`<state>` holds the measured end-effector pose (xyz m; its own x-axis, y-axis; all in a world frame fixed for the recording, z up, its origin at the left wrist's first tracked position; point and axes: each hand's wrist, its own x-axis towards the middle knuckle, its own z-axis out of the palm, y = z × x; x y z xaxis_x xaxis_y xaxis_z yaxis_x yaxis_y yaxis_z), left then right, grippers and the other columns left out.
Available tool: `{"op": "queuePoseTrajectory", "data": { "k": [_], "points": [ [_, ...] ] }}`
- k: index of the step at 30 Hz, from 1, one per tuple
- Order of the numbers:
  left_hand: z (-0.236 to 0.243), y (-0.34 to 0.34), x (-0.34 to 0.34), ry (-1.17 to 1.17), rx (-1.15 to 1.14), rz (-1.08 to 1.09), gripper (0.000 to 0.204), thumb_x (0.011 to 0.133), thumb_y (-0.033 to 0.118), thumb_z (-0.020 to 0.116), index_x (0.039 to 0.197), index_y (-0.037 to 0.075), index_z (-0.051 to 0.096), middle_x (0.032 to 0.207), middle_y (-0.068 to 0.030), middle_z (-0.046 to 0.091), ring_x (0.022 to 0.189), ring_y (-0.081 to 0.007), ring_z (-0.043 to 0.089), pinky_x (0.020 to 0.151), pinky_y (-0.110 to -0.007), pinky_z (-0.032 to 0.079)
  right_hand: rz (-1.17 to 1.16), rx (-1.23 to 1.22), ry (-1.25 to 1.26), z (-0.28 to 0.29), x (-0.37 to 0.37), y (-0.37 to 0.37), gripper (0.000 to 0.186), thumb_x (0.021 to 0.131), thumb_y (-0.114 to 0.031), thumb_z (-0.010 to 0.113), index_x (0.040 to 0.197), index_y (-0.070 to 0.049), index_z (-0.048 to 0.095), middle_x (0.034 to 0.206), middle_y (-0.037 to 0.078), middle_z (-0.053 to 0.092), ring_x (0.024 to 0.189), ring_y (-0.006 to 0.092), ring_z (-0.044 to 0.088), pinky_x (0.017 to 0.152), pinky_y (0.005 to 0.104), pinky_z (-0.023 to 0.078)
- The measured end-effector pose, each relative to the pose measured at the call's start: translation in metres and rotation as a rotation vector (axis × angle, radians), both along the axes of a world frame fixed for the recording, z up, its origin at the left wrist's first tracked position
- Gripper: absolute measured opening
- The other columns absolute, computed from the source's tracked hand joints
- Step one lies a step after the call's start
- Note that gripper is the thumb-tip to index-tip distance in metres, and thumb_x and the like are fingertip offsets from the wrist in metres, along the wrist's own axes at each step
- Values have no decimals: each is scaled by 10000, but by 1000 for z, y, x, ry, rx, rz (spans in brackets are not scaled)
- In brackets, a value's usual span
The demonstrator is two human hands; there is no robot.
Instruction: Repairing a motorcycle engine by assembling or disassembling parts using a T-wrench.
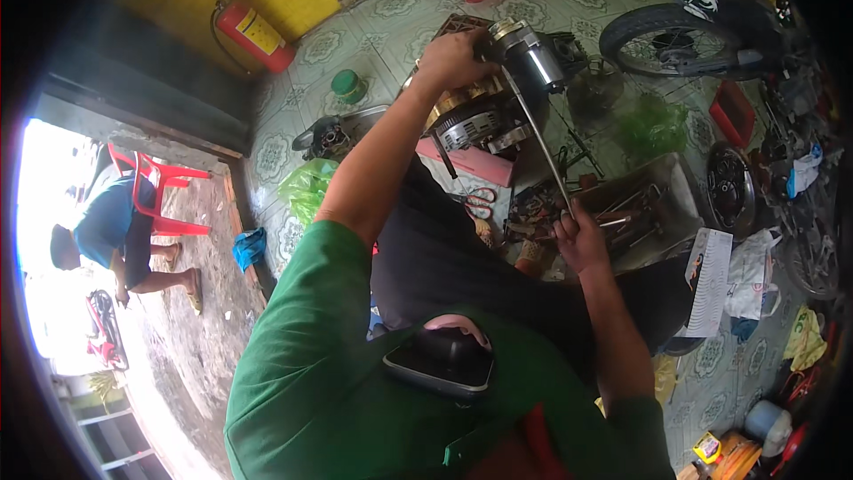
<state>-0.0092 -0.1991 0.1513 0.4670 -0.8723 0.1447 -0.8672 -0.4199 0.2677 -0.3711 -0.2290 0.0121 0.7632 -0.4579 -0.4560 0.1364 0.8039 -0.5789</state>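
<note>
The person's bare left hand (455, 60) reaches over the top of a bulky engine assembly of silver and brass-coloured metal (471, 124), its fingers bent down near the upper end of a long, slim, silver metal rod (538, 132); whether they pinch the rod or only brace the assembly, I cannot tell. The bare right hand (582, 240) has its fingers curled closely around the rod's near end, a hold that probably gives leverage far from the metalwork. The rod slants between the hands, passing just beside a shiny silver cylindrical motor (545, 67). The assembly sits in front of the knees, likely so both arms reach it easily. Beside the right hand, a grey rectangular metal tray (686, 180) holds loose tools, presumably for quick reach.
</note>
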Motion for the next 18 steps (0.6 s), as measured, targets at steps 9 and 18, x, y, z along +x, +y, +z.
{"op": "queuePoseTrajectory", "data": {
  "k": [9, 18],
  "points": [
    [7, 7, 4, 5, -6, 1, 805, 689, 584, 729, 1354, 176, 532, 1195, -143, 658, 1100, -326, 627, 916, -428, 506, -49, -688, 437, -7, -13, 22, 302, 1004, -317, 548, 979, -27, 630, 603, -21, 465, 562, 106, 438, 608, 306, 398],
    [0, 6, 5, -20, -91, -28, 741, 641, 552, 754, 1259, 175, 599, 1123, -123, 690, 1044, -316, 652, 880, -425, 520, -157, -1007, 472, -4, -9, 31, 314, 979, -312, 589, 1054, -16, 660, 901, 93, 684, 841, 176, 634, 750, 317, 482]
  ]
}}
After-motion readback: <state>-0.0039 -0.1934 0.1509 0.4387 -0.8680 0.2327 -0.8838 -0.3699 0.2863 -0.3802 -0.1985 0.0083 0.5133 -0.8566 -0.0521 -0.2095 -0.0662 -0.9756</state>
